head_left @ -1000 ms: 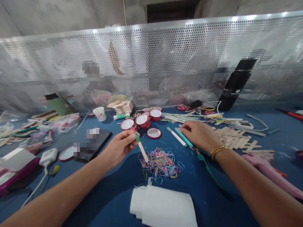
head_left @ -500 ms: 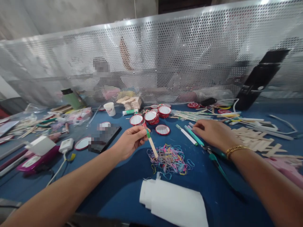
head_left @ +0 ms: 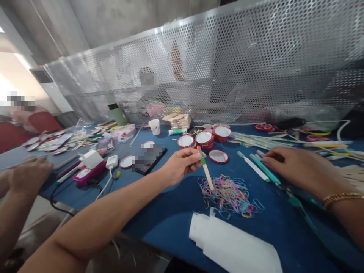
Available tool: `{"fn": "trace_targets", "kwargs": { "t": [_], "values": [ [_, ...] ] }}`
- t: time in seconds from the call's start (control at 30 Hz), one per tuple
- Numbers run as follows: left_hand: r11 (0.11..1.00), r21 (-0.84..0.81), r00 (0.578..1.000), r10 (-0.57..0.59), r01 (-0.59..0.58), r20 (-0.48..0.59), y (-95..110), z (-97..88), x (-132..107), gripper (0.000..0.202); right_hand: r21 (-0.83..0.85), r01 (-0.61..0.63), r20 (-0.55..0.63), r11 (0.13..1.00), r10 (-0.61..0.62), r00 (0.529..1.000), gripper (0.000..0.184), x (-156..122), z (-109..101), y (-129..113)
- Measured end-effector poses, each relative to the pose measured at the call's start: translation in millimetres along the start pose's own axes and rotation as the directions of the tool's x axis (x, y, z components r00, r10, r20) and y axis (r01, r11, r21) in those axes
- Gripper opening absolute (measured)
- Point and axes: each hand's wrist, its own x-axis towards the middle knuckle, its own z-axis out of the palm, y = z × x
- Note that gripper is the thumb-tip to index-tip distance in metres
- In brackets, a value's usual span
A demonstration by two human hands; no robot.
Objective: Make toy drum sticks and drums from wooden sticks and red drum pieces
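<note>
View swung leftward, left fingers clamping stick, right fingers near teal pen, grip unclear

Right arm: on my feed it wore a slim, textured gold-coloured bracelet at the wrist | Left arm: I saw it bare from elbow to hand

Worktop: flat blue worktop
Divider: silver perforated metal screen, back edge
Wall: grey concrete wall, behind
Seating: red-backed chair, far left
Light: bright white glow, left
</note>
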Motion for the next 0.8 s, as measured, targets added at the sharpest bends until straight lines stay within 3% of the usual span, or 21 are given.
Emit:
{"fn": "trace_targets", "kwargs": {
  "t": [0.5, 0.8],
  "values": [
    [1.0, -0.027, 0.998, -0.016, 0.014, -0.061, 8.9, 6.2, 1.1, 0.022, 0.047, 0.089, -0.161, 0.995, -0.08, 0.984, 0.026, -0.1, -0.3, -1.1],
    [0.999, -0.036, 0.998, -0.033, 0.031, -0.046, 7.7, 3.0, 2.4, 0.024, -0.044, 0.07, -0.095, 0.997, -0.074, 0.993, 0.027, 5.4, 2.3, 1.8]
  ]
}}
